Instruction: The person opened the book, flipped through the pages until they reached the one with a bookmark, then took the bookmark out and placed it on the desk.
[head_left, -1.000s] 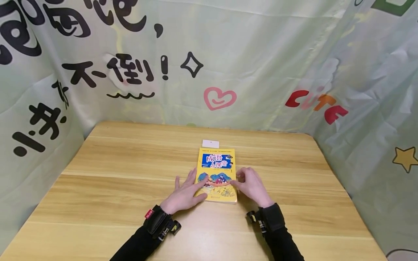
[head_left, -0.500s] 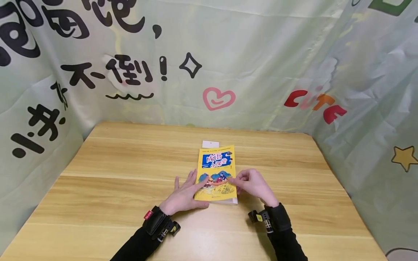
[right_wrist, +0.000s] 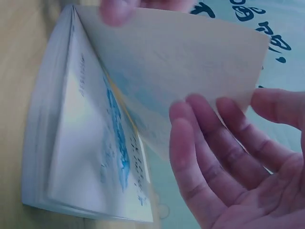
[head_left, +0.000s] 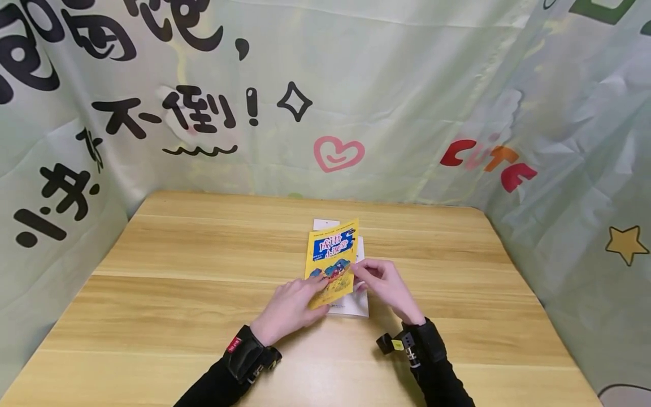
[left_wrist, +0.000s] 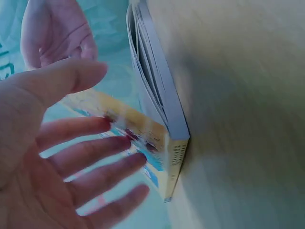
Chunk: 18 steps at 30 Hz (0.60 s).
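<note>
Wooden table (head_left: 178,294) against cartoon-printed green curtains (head_left: 407,85)

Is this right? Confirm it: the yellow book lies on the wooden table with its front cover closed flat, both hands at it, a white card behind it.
Not quite. The yellow book lies on the wooden table, but its cover is lifted open, as the head view shows. The left hand and right hand are at it; the white card lies behind.
</note>
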{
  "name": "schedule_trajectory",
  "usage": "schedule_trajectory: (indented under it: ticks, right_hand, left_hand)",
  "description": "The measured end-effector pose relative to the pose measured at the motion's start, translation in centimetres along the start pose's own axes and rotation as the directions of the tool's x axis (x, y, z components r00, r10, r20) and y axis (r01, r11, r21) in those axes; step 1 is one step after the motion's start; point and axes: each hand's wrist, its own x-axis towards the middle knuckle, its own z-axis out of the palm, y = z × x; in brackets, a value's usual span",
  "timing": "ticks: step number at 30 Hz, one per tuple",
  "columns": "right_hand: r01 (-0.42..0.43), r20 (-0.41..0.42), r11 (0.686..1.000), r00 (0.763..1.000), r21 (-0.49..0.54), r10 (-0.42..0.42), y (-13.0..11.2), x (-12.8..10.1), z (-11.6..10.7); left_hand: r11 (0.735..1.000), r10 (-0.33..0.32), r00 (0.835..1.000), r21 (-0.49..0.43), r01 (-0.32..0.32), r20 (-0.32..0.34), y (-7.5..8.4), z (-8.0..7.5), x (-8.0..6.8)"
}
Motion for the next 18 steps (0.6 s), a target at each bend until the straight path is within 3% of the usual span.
schedule_trajectory:
  ticks: [4,7,10,15,18]
  right_hand:
    - [0.077,0.0,0.997,0.997,0.008,-0.077,0.3,0.2,0.4]
    - [0.139,0.017,0.989,0.99,-0.056,-0.139,0.7,0.3,0.4]
    - [0.204,0.065,0.961,0.979,-0.186,-0.195,1.3,0.3,0.3]
    - [0.297,0.174,0.876,0.953,-0.379,-0.248,2.2,0.3,-0.1]
    - [0.329,0.232,0.831,0.941,-0.449,-0.246,2.6,0.3,-0.3]
  left_hand:
    - [0.998,0.059,0.993,-0.024,-0.062,-0.102,0.4,-0.2,0.0]
    - [0.993,0.102,0.973,-0.031,-0.111,-0.206,0.7,-0.5,-0.1]
    - [0.987,0.162,0.933,0.034,-0.159,-0.322,0.9,-0.9,-0.2]
    - [0.947,0.287,0.842,0.268,-0.177,-0.458,0.9,-1.9,-0.3]
    - [0.911,0.314,0.822,0.396,-0.119,-0.475,0.7,-2.6,-0.4]
